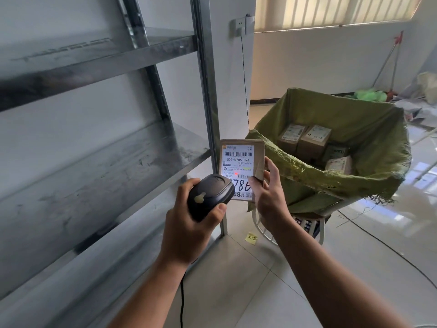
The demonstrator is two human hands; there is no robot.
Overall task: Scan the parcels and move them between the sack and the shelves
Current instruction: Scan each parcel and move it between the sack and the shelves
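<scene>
Left hand [189,229] is wrapped around a dark handheld scanner [209,196], right hand [268,192] pinches a small cardboard parcel [241,166] by its edge, label facing up. You can see a red dot from the scanner on the label. Parcel's held in the air between the metal shelves [94,147] and the green sack [350,166]. Sack sits open on a white stool [319,230] with more boxes [314,140] inside, shelves look bare
</scene>
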